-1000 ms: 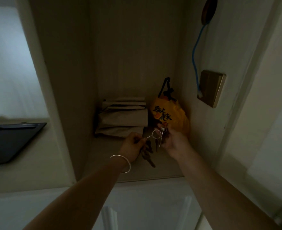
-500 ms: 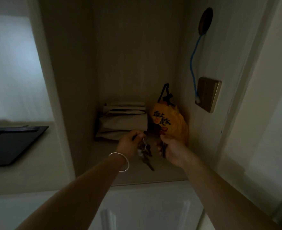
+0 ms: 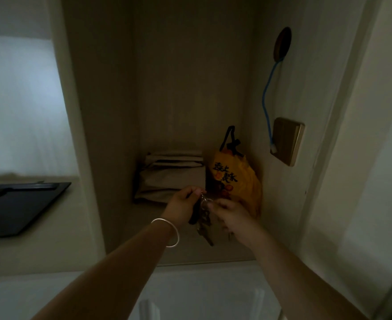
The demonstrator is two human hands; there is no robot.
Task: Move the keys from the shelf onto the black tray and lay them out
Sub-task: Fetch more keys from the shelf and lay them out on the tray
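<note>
A bunch of dark keys [image 3: 203, 224] on a metal ring hangs just above the shelf floor [image 3: 179, 252] inside a narrow alcove. My left hand [image 3: 183, 204], a silver bangle on its wrist, pinches the top of the ring. My right hand [image 3: 230, 217] has its fingers closed on the ring from the right side, and it may also hold a small key below. The black tray [image 3: 22, 209] lies on the counter to the left, outside the alcove, with a small item at its far left edge.
Folded brown paper bags [image 3: 170, 179] and an orange bag [image 3: 236, 179] with black handles stand at the back of the shelf. A wall plate [image 3: 287, 140] with a blue cable [image 3: 267, 100] sits on the right wall. The alcove's left side panel [image 3: 84, 158] separates shelf and tray.
My hands parted half a second ago, each with keys, and have now come together on the ring again. The view has tilted slightly.
</note>
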